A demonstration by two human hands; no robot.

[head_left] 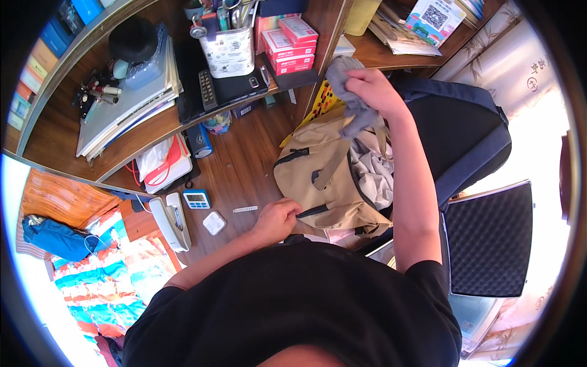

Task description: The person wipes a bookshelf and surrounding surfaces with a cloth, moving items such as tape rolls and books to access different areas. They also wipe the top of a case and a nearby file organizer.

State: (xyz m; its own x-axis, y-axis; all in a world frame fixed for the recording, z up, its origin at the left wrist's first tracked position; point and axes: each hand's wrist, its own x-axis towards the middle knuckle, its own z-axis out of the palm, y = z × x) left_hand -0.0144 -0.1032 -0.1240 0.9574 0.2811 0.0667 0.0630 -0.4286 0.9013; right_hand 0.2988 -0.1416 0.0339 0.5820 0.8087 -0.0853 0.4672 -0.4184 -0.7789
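A tan backpack (302, 179) lies on the wooden desk with its mouth facing right. Light grey crumpled fabric (371, 169) fills the opening. My right hand (369, 89) grips a bunched darker grey cloth (344, 75) above the far end of the bag; part of the cloth hangs down over it. At the bag's near left edge, my left hand (279, 219) has its fingers curled against the tan fabric, beside a dark zipper (314, 211). Whether those fingers pinch the bag is hard to make out.
A digital timer (197, 199), a small white case (214, 223) and a white stapler-like device (170, 222) sit left on the desk. Shelves behind hold a pen holder (228, 52) and red-and-white boxes (289, 48). A dark backpack (458, 133) and an open foam-lined case (488, 243) stand right.
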